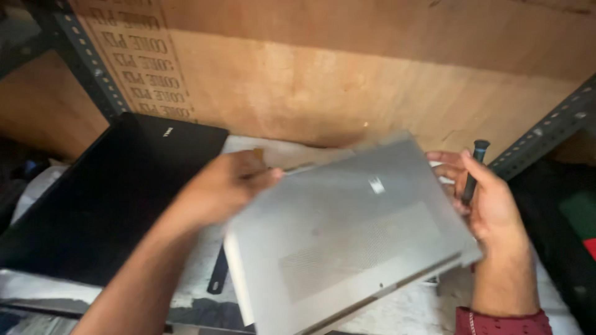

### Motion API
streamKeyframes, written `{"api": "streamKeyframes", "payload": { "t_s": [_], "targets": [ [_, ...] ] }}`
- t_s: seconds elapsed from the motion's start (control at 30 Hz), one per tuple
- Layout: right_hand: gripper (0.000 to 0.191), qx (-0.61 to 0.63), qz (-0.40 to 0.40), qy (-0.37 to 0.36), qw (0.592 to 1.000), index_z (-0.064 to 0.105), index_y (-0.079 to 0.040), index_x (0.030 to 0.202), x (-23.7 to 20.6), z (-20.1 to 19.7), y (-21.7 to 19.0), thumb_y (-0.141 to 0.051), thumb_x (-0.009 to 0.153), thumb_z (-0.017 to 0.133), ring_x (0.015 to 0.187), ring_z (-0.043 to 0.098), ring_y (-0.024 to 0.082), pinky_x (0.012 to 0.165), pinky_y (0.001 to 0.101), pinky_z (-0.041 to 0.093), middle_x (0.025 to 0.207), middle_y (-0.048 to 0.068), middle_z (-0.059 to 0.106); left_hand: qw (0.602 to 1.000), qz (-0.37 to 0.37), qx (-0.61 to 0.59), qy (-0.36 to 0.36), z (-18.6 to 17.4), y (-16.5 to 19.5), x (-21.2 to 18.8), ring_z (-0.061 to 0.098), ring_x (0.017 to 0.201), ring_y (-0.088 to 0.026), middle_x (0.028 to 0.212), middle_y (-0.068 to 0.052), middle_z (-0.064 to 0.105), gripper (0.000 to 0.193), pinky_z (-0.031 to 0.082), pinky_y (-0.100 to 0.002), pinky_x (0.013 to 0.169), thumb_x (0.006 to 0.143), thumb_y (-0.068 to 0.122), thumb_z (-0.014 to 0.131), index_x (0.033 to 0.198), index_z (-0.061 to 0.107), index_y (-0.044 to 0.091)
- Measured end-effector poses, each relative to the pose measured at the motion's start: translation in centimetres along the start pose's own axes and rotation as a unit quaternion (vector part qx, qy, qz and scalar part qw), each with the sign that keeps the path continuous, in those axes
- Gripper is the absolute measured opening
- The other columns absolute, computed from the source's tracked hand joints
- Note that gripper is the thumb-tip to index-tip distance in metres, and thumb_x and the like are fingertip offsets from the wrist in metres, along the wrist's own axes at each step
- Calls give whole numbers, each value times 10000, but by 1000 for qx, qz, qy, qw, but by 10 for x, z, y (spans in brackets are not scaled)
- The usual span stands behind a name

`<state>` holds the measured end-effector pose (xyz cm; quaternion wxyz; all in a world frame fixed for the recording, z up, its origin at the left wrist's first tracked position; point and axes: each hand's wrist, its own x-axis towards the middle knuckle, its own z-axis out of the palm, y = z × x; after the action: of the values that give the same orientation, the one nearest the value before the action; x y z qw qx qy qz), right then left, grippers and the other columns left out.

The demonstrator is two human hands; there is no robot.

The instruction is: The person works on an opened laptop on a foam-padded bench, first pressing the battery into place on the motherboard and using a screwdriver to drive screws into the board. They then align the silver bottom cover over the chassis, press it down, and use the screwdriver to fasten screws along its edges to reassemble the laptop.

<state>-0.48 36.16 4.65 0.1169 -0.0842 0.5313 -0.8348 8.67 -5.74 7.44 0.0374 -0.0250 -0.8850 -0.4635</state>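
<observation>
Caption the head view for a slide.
Both hands, left and right, hold a silver laptop base cover; the right also grips a screwdriver.

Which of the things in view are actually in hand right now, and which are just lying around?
In hand:
- silver laptop base cover, held by left hand and right hand
- dark screwdriver, in the right hand

Lying about:
- black laptop, at left
- black strip on the bench
- wooden board behind
- metal shelf upright

silver panel [347, 236] motion-blurred, lower edge cropped, screwdriver [473, 170] shaft hidden behind right hand [490, 198]
</observation>
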Motion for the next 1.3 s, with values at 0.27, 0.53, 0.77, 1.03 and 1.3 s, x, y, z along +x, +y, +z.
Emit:
{"api": "streamKeyframes", "payload": {
  "t_s": [0.27,0.53,0.77,1.03,1.3],
  "targets": [
    [215,-180,34,152,971,681,-66,1144,10,-92,16,-145,945,695,842,687,152,763,291,531,997,36,720,997,60,-26,-36,45,7,66,723,884,-254,919,-139,768,488,557,-384,788,912,469,672,998,735,-7],
    [226,-80,-59,178,979,680,-72,1215,26,-155,13,-270,1105,685,1037,674,163,977,293,510,1178,39,705,907,-141,395,-25,18,-38,40,708,1068,-383,1105,-184,736,283,574,-463,916,960,253,577,1058,781,83],
    [315,-2,-95,180,979,634,-79,1323,21,-128,19,-281,1083,649,1168,676,204,1054,358,518,1278,52,709,897,-190,390,-87,35,-63,11,708,1085,-343,1091,-147,746,309,578,-430,924,854,323,748,1047,763,83],
    [374,-5,-75,164,984,642,-79,1391,33,-137,27,-328,1112,635,1162,667,234,1052,357,498,1303,78,704,922,-129,362,-57,12,-60,-1,713,1016,-397,1037,-221,739,310,562,-459,921,890,328,702,984,762,38],
    [382,-18,-12,179,984,637,-47,1335,23,-129,14,-364,1121,630,1111,664,252,1026,375,492,1260,88,700,872,-313,367,79,-112,-79,-36,687,1121,-350,1171,-149,743,328,533,-511,946,988,389,625,1186,754,161]
  ]
}}
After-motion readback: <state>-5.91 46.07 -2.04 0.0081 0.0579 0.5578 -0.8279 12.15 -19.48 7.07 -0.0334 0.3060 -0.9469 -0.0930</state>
